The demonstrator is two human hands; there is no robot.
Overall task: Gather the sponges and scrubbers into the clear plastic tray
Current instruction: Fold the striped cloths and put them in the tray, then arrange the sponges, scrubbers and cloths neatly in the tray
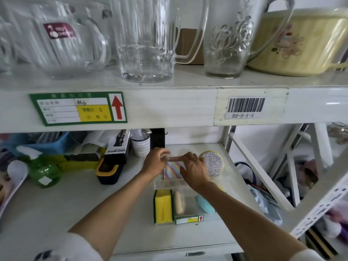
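On the lower shelf a clear plastic tray (192, 205) stands near the front edge. In it stand a yellow sponge with green backing (163, 207), a beige scrubber (178, 202) and a light blue scrubber (205, 204). Just behind the tray lies a rainbow-striped sponge (173, 170). My left hand (155, 160) and my right hand (194, 169) both grip it, one on each side. A round silver glitter scrubber with a yellow rim (213, 162) lies to the right of my right hand.
A black-and-yellow device (108, 171), a spray bottle box (117, 147), a green bottle (44, 171) and a blue basket (47, 141) crowd the shelf's left. Glass pitchers (145, 40) and a yellow bowl (299, 42) stand on the shelf above. The shelf's right post (263, 176) is close.
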